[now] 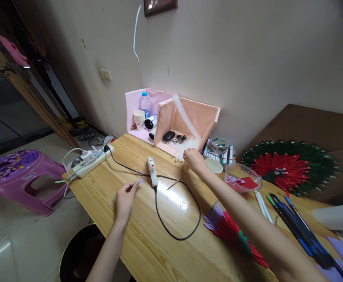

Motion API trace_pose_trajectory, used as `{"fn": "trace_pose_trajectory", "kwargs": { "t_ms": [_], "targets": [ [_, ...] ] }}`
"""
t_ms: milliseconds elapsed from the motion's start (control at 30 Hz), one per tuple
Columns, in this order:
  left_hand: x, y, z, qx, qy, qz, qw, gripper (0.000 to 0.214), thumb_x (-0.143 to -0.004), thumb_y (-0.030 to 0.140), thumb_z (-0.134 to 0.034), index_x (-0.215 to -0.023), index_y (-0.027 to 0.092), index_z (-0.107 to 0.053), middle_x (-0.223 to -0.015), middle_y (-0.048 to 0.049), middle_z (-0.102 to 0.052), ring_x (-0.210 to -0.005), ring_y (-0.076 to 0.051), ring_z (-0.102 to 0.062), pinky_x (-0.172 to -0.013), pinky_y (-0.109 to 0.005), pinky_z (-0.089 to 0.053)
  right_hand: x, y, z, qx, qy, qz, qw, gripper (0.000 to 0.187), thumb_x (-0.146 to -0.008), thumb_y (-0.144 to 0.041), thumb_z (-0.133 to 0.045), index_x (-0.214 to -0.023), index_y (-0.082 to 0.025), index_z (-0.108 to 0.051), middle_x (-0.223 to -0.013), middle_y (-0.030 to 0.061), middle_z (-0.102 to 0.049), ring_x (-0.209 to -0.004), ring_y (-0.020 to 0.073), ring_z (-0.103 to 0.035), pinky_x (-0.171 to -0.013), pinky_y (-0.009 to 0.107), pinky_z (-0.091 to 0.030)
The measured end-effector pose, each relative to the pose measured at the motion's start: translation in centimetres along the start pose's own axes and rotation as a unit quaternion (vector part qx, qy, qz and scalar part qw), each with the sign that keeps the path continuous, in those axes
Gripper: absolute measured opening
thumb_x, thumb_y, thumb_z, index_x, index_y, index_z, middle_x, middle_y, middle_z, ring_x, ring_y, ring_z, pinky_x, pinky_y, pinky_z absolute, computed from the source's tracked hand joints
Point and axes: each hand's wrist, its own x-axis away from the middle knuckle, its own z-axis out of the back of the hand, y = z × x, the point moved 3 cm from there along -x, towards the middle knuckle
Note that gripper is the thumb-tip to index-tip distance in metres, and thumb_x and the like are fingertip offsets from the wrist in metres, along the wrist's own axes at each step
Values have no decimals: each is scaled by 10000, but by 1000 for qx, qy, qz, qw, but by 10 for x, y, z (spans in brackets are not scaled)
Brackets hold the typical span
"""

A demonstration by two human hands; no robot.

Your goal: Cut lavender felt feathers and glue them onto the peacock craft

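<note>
My left hand point(126, 200) rests over the left side of the wooden table, thumb and finger pinched on a small purple piece point(141, 181). Just right of it lies a white corded hand tool point(152, 172) with a red mark, its black cord looping across the tabletop. My right hand point(193, 159) reaches out to the front of the peach-coloured box point(167, 117), fingers closed; what they hold, if anything, is hidden. A thin brown stick point(174, 184) lies below that hand. Under my right forearm is a bundle of red, purple and green petal-like strips point(230, 227).
A paper cup point(213, 165) and a clear bowl point(243, 178) with red and purple scraps stand to the right, near markers and a tape roll point(219, 144). A red and green petalled piece point(280, 168) leans behind. A power strip point(93, 161) sits at the left edge.
</note>
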Motion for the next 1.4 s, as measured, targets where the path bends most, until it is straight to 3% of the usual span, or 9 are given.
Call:
{"fn": "trace_pose_trajectory", "kwargs": {
  "t_ms": [133, 267, 400, 500, 667, 933, 1133, 1233, 1400],
  "targets": [
    [0, -1, 1, 6, -1, 3, 1000, 351, -670, 481, -649, -823, 172, -717, -840, -73, -726, -794, -212, -653, -752, -288, -481, 18, -5, 37, -22, 104, 3, 994, 241, -915, -209, -408, -802, -126, -604, -831, 133, -643, -812, 223, -562, -707, 304, -411],
    [-1, -2, 2, 6, -1, 2, 1000, 360, -674, 491, -644, -813, 167, -718, -838, -79, -725, -797, -222, -652, -758, -297, -484, 60, 1, 86, -197, 373, -30, 906, 196, -857, -304, -550, -740, -157, -607, -658, 35, -634, -600, 147, -574, -598, 260, -434],
    [-2, -3, 2, 4, 0, 6, 1000, 380, -671, 504, -640, -823, 165, -718, -848, -85, -724, -801, -229, -650, -754, -303, -482, 99, 5, 107, -360, 419, -60, 832, 84, -799, -249, -632, -773, -170, -627, -655, 12, -639, -560, 133, -603, -533, 250, -466],
    [-2, -4, 2, 5, 6, 6, 1000, 379, -657, 507, -648, -814, 170, -721, -845, -84, -725, -798, -231, -652, -749, -302, -480, 116, 0, 110, -416, 430, -42, 800, 46, -780, -206, -648, -761, -174, -621, -653, 19, -642, -555, 145, -617, -514, 271, -491],
    [-1, -6, 2, 28, 16, 5, 999, 351, -653, 482, -651, -794, 168, -723, -799, -78, -725, -745, -214, -650, -712, -287, -485, 124, -14, 106, -427, 436, 38, 791, 67, -762, -136, -650, -781, -185, -609, -622, 19, -644, -585, 170, -635, -550, 315, -520],
    [2, -2, 2, 33, 19, 3, 999, 303, -675, 445, -647, -788, 173, -719, -779, -64, -720, -737, -199, -643, -711, -275, -470, 117, -22, 84, -466, 390, 21, 794, 69, -776, -111, -629, -775, -172, -597, -669, 20, -651, -587, 145, -630, -555, 279, -532],
    [2, -3, 2, 42, 17, 4, 999, 280, -685, 429, -646, -794, 182, -719, -794, -62, -722, -751, -197, -648, -724, -276, -475, 111, -24, 77, -410, 416, 12, 812, 70, -766, -130, -650, -768, -179, -600, -654, 13, -661, -582, 138, -634, -542, 257, -520],
    [1, -5, 2, 55, 14, 9, 998, 285, -687, 428, -648, -802, 176, -715, -800, -68, -722, -754, -195, -652, -724, -275, -481, 117, -33, 89, -343, 433, 97, 828, 139, -738, -112, -677, -819, -201, -609, -667, 8, -674, -615, 146, -648, -578, 264, -527],
    [1, -6, 2, 54, 20, 12, 998, 317, -677, 442, -649, -794, 154, -710, -785, -78, -720, -746, -201, -652, -714, -276, -486, 137, -61, 115, -233, 333, 293, 865, 279, -857, -128, -541, -1126, -188, -584, -767, 30, -705, -699, 151, -657, -617, 260, -531]
  ]
}}
